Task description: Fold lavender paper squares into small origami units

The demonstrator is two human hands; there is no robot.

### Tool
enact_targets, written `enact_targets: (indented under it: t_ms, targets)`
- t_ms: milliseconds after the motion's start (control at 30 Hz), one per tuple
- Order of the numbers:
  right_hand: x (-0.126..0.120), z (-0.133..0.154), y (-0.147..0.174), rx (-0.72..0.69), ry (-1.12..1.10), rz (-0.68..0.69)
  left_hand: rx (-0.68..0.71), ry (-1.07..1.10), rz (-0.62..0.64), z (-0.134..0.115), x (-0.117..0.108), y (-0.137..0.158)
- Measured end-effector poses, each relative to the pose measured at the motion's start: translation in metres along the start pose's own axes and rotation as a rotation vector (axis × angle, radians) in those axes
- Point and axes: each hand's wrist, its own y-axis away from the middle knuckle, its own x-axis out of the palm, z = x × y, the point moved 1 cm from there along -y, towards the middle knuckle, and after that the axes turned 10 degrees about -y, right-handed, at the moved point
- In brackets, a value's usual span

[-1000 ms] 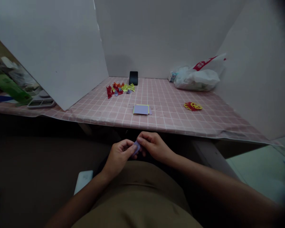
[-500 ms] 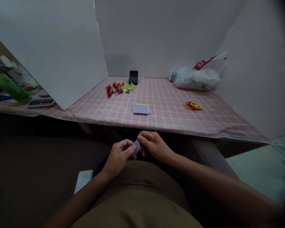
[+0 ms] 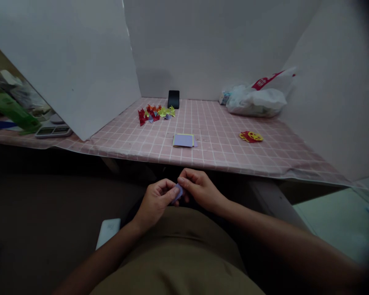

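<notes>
A small folded piece of purple paper (image 3: 178, 192) is held between my two hands, just in front of the table's near edge and above my lap. My left hand (image 3: 158, 200) pinches it, with the thumb lying on top. At its upper right side, my right hand (image 3: 199, 188) grips the paper between thumb and fingers. Fingers cover much of the paper, so its full shape is hidden. On the table beyond lies a stack of purple and yellow paper sheets (image 3: 183, 140). Farther back is a cluster of folded paper figures (image 3: 155, 113) in red, orange, yellow and purple.
A black phone (image 3: 174, 99) leans at the back wall of the pink checked table (image 3: 215, 152). White plastic bags (image 3: 258, 101) sit back right, with red and yellow cut-out shapes (image 3: 251, 137) nearer. A scale (image 3: 53, 130) stands left behind the white panel (image 3: 80, 82). A white device (image 3: 108, 232) lies beside my left forearm.
Both hands keep hold of the purple paper in nearly the same place. Slightly less of the paper shows between the fingers, and the view has shifted a little.
</notes>
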Motion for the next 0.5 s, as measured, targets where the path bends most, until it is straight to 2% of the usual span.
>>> enact_targets:
  t_ms: [100,200,367,500]
  targets:
    - [0.0,-0.0003,-0.0009,0.019,-0.042,0.038,0.013,0.009,-0.025,0.0034,-0.0001,-0.0011]
    - [-0.0014,0.0009,-0.0009,0.005,0.011,0.045,0.014,-0.011,-0.03,0.0061,0.0002,-0.0017]
    - [-0.0028,0.0048,0.0018,-0.085,0.126,0.003,0.001,0.026,0.021,0.0063,0.0002,-0.0009]
    - [-0.0013,0.0024,0.002,-0.079,0.099,-0.029,0.004,0.028,-0.003,0.0054,-0.0005,-0.0012]
